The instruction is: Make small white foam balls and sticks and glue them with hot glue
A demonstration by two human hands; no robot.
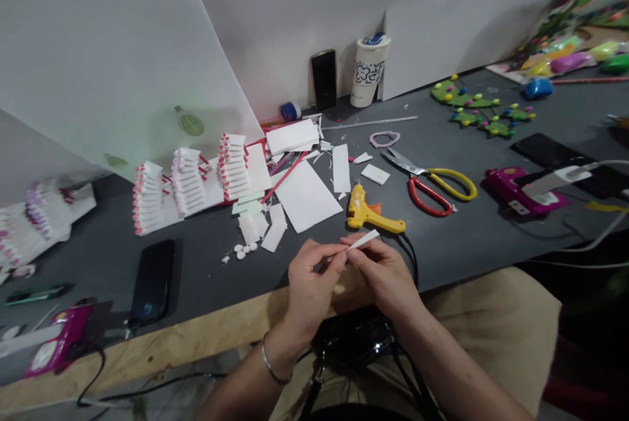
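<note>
A narrow strip of white paper [363,239] is pinched between both hands above the table's front edge. My left hand [314,277] grips its left end between thumb and fingers; a bracelet circles that wrist. The other end lies between the thumb and fingers of my right hand [388,277]. Just beyond the fingers lies a yellow glue gun [371,216] with a black cord. White sheets [309,195], cut white pieces [275,228] and several small white balls [246,249] lie farther left.
Scissors [430,182] with red and yellow handles lie to the right, beside a magenta power strip [515,188]. Rows of rolled white pieces [189,185] stand at the left behind a dark phone [152,280]. A cup [368,71] and an upright phone [324,79] are at the back.
</note>
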